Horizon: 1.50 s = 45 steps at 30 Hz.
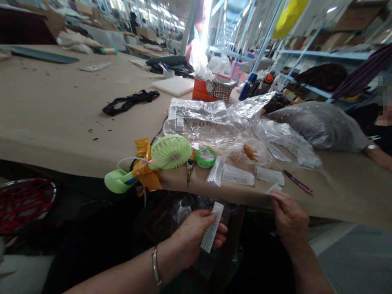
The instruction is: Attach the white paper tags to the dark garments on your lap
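My left hand (199,234), below the table's front edge, is closed on a narrow white printed label (212,228), thumb on top and fingers behind. At the table edge my right hand (289,216) pinches a small white label (273,188) between thumb and forefinger. Stacks of similar printed labels (238,174) lie on the brown table between the two hands, with a fanned bunch (216,171) beside them and another stack (269,175) nearer my right hand. To the right rests a pair of thread snips (297,182) with dark pinkish handles.
A green fan (170,152) is taped to the table edge, near a small screwdriver-like tool (189,171) and a green tape roll (206,157). Clear plastic bags (199,122) cover the middle. A person's arm (378,155) reaches in at right, beside a full grey bag (321,126).
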{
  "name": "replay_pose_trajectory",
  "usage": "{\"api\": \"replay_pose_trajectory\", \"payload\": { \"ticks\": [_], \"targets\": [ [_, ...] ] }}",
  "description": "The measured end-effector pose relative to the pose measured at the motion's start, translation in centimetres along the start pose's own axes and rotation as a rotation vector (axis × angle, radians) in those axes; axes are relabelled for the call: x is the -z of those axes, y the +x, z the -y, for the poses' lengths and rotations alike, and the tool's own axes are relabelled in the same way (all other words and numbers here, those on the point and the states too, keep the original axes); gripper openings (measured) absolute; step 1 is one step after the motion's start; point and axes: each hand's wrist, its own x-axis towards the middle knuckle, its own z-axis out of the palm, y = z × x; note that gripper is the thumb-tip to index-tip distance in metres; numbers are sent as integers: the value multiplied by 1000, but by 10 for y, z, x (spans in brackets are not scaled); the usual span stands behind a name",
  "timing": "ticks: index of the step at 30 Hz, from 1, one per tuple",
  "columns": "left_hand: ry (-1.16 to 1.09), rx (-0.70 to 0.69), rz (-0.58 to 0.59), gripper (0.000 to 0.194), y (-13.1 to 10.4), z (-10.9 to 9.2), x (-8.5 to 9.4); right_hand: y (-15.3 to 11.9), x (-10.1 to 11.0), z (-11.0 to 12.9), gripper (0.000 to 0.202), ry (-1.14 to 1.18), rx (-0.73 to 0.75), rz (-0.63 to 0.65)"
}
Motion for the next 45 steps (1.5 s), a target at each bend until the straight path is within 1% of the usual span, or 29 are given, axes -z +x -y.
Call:
{"api": "replay_pose_trajectory", "payload": {
  "ticks": [2,3,4,5,7,9,10,12,15,18,23,26,28,29,31,32,34,36,38,41,43,45],
  "targets": [
    [1,3,15,16,0,0,-2,1,3,21,13,130,-87,-80],
    [-11,4,27,16,0,0,-3,1,3,36,15,218,-110,-97],
    [-25,6,39,16,0,0,-4,0,3,53,19,318,-99,-107],
    [-51,1,53,17,0,0,-5,-2,1,70,23,409,-45,-53],
    [-116,-24,86,14,0,0,-6,-7,-6,101,28,520,138,72],
    [-188,-66,94,11,0,-1,-6,-15,-15,122,30,558,242,145],
    [-217,-86,85,12,0,-1,-5,-19,-19,129,31,562,261,163],
    [-258,-110,60,18,-2,-1,-4,-25,-26,134,31,565,275,183],
    [-280,-119,58,18,-3,-1,-1,-29,-31,131,29,566,295,193],
    [-276,-129,56,19,-4,0,0,-27,-30,128,27,553,309,217],
    [-260,-135,87,31,-2,4,1,-25,-28,128,25,540,341,244],
    [-212,-131,75,27,-2,5,3,-28,-26,129,29,564,325,254],
    [-183,-123,63,22,-3,4,3,-32,-25,128,30,611,238,251],
    [-166,-110,70,21,-5,3,3,-34,-25,126,28,643,144,231],
    [-117,-67,102,21,-8,1,3,-36,-26,123,17,716,-145,190],
    [-90,-50,124,22,-10,1,3,-36,-27,121,12,764,-309,195],
    [-43,-44,160,24,-14,3,2,-34,-31,120,12,893,-604,276],
    [-19,-57,184,27,-17,6,3,-31,-34,122,18,1035,-783,411],
    [-7,-55,207,30,-19,10,4,-30,-35,126,21,1126,-870,491],
    [5,-13,247,26,-21,14,9,-30,-33,133,20,1172,-926,527],
    [2,20,278,23,-22,15,13,-31,-32,136,19,1172,-925,542],
    [-16,52,309,23,-22,15,17,-32,-30,138,19,1136,-879,554]
  ]
}}
